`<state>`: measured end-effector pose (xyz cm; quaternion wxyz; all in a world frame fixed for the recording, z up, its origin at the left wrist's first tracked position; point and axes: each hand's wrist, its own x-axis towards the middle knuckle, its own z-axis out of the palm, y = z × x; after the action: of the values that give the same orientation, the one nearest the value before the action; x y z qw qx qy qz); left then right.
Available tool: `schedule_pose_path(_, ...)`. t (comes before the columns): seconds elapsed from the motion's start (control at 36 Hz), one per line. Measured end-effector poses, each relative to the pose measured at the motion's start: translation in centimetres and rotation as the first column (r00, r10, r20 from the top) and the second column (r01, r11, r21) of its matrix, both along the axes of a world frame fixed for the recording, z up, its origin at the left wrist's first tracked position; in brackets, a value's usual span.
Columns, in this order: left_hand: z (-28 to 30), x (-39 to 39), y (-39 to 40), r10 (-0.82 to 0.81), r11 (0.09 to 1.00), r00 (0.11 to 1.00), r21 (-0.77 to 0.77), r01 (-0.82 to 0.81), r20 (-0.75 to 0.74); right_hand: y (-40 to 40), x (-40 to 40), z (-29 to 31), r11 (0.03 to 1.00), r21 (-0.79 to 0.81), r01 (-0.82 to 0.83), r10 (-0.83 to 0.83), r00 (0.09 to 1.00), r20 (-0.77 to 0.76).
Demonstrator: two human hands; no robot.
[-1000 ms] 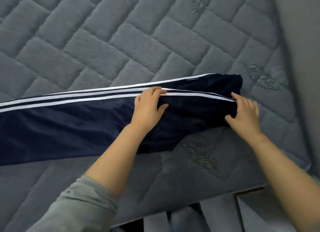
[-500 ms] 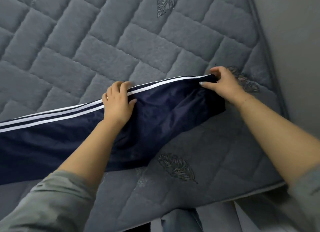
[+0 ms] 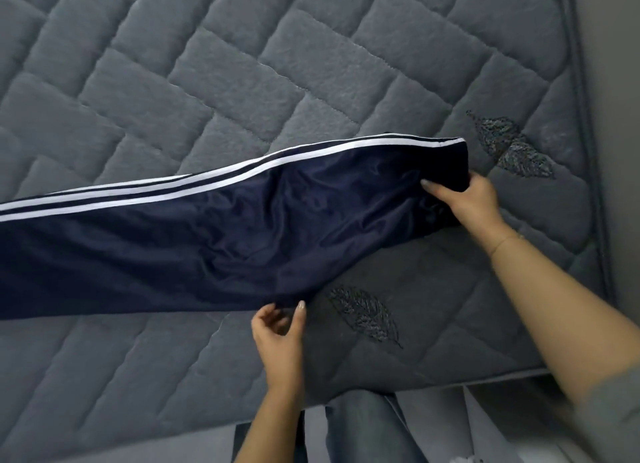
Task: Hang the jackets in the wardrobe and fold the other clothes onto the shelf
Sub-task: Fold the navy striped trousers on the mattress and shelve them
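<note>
Navy track trousers (image 3: 214, 241) with white side stripes are lying along the quilted grey mattress (image 3: 242, 75), their end reaching toward its right edge, the rest running off past the left of view. The right hand (image 3: 467, 199) is pinching that end. The left hand (image 3: 280, 327), fingers loosely curled, is reaching for the near hem and, as far as I can tell, holding nothing. Smoothing the slippery cloth flat and matching edges before folding would likely be paying off.

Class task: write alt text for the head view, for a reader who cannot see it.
Navy trousers with white side stripes lie across a grey quilted mattress. The right hand grips one end; the left hand reaches to the near edge.
</note>
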<state>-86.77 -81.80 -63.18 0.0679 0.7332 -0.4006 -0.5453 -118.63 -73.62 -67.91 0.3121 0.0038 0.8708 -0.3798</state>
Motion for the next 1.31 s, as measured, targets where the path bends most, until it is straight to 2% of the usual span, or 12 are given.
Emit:
schedule_pose_path(0.14, -0.4, -1.9, -0.6, 0.297, 0.953, 0.937, 0.122, -0.278, -0.185, 0.3, 0.0, 0.2, 0.995, -0.081, 0.053, -0.046, 0.995, 0.094)
schedule_pose_path(0.31, -1.1, -3.7, 0.2, 0.509, 0.861, 0.841, 0.125, -0.493, -0.186, 0.1, 0.1, 0.2, 0.994, -0.096, 0.046, -0.034, 0.991, 0.126)
schedule_pose_path(0.42, -1.1, -3.9, 1.0, 0.614, 0.784, 0.777, 0.002, -0.62, -0.138, -0.3, 0.1, 0.1, 0.992, -0.12, 0.038, -0.023, 0.992, 0.124)
schedule_pose_path(0.53, -0.6, -4.2, 1.9, 0.706, 0.702, 0.695, 0.007, -0.712, -0.135, -0.5, 0.1, -0.2, 0.993, -0.113, 0.041, -0.026, 0.992, 0.126)
schedule_pose_path(0.61, -0.3, -3.7, 3.0, 0.693, 0.715, 0.704, 0.02, -0.699, -0.154, -0.5, 0.0, -0.4, 0.994, -0.1, 0.04, -0.028, 0.992, 0.124)
schedule_pose_path(0.72, 0.0, -2.4, 4.3, 0.54, 0.842, 0.837, 0.046, -0.538, -0.088, -0.3, 0.0, -0.3, 0.995, -0.101, 0.027, -0.015, 0.992, 0.126)
schedule_pose_path(0.83, -0.4, -1.8, 3.9, 0.488, 0.863, 0.864, 0.211, -0.458, -0.12, 0.2, -0.1, 0.6, 0.991, -0.133, 0.015, 0.004, 0.989, 0.146)
schedule_pose_path(0.97, 0.4, -2.1, 3.0, 0.609, 0.777, 0.737, 0.404, -0.482, -0.293, 2.3, -0.6, 2.1, 0.981, -0.158, -0.114, 0.152, 0.955, 0.256)
schedule_pose_path(1.08, 1.3, -1.5, 2.0, 0.707, 0.698, 0.6, 0.507, -0.505, -0.376, 3.5, -0.2, 1.9, 0.985, -0.132, -0.11, 0.137, 0.968, 0.21)
schedule_pose_path(1.14, 1.8, -1.6, 1.6, 0.657, 0.749, 0.669, 0.403, -0.526, -0.348, 3.7, 0.3, 1.7, 0.987, -0.153, -0.055, 0.085, 0.977, 0.196)
schedule_pose_path(1.22, 2.0, -2.2, 0.6, 0.415, 0.908, 0.904, -0.018, -0.419, -0.098, 3.5, 0.9, 1.8, 0.985, -0.17, 0.021, 0.012, 0.981, 0.191)
schedule_pose_path(1.31, 2.3, -3.7, -2.3, 0.343, 0.931, 0.936, -0.103, -0.351, -0.083, 3.4, 1.9, 2.2, 0.979, -0.186, 0.087, -0.063, 0.989, 0.134)
